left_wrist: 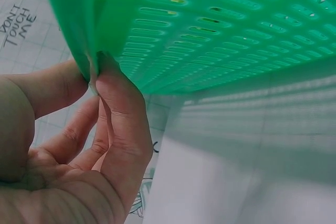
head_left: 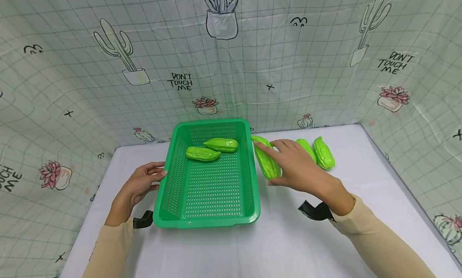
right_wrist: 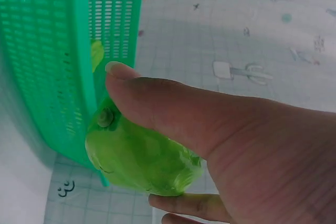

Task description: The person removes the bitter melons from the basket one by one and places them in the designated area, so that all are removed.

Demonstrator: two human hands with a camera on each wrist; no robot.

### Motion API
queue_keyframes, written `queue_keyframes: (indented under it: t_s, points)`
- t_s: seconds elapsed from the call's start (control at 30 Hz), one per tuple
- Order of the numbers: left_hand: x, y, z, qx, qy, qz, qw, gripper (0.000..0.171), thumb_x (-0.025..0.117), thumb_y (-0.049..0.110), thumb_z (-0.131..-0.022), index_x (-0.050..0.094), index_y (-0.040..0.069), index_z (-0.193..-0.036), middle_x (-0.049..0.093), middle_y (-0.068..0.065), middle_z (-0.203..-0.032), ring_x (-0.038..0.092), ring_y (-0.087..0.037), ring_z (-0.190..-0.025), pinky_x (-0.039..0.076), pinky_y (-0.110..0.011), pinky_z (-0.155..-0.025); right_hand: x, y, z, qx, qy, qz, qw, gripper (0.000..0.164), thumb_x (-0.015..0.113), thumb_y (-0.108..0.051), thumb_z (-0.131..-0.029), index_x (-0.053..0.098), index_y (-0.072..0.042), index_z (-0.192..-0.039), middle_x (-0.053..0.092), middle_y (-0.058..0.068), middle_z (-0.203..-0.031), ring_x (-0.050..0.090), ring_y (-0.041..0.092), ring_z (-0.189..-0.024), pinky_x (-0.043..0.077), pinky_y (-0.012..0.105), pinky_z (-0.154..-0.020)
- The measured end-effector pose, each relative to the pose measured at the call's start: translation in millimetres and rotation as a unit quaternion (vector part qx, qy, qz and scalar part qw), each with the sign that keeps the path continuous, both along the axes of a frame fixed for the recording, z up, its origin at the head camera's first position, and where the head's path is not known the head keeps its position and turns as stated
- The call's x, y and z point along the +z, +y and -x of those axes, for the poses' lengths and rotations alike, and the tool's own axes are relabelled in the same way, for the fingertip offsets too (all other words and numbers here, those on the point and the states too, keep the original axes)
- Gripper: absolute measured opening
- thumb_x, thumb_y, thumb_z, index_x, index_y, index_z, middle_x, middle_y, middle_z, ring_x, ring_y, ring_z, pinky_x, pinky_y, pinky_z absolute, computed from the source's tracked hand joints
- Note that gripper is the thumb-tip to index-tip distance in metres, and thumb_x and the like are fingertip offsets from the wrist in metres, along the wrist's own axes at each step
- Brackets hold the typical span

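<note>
With thumb and index finger, my left hand [head_left: 141,182] pinches the left rim of a green plastic basket [head_left: 205,222]; the left wrist view shows this hand [left_wrist: 122,129] at the rim. My right hand [head_left: 297,163] grips a light green bitter melon [head_left: 266,161] just right of the basket. In the right wrist view the thumb lies over this melon [right_wrist: 142,153], with fingers on its other side, close to the basket wall. Inside the basket, toward the back, lie two bitter melons, one in front [head_left: 203,154] and another behind it [head_left: 221,144].
Beyond the right hand, two more bitter melons lie on the white table [head_left: 223,254]: one [head_left: 324,153] in full view, the other [head_left: 305,147] partly hidden by the hand. A patterned cloth [head_left: 245,69] hangs behind and at both sides.
</note>
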State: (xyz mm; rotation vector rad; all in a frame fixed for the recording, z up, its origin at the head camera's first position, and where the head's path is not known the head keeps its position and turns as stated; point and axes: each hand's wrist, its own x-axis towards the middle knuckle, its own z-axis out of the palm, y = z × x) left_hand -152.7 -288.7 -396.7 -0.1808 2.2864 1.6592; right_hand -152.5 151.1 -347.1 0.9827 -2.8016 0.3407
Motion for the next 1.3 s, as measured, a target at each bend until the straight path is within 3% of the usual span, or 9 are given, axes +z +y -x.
queue_keyframes:
  t_s: [0.77,1.3]
  points:
    - [-4.9,-2.6,0.4,-0.004,0.008,-0.007,0.9999,0.060,0.058,0.012,-0.111,0.033,-0.007,-0.161,0.061,-0.009,-0.131,0.066,-0.002,-0.093,0.057,-0.026,-0.082,-42.6,46.3,-21.3,-0.029,0.004,0.008,1.000,0.107,0.103,-0.029,-0.067,0.049,-0.011,-0.158,0.064,0.020,-0.123,0.059,0.045,-0.121,0.048,0.062,-0.104]
    - [-4.7,-1.7,0.1,-0.002,0.007,-0.012,0.9999,0.059,0.058,0.012,-0.111,0.033,-0.008,-0.160,0.062,-0.005,-0.127,0.066,-0.003,-0.092,0.057,-0.027,-0.082,-70.4,67.3,-30.7,-0.058,0.009,0.004,0.998,0.104,0.104,-0.030,-0.063,0.056,-0.009,-0.152,0.063,0.024,-0.122,0.059,0.046,-0.116,0.048,0.065,-0.099]
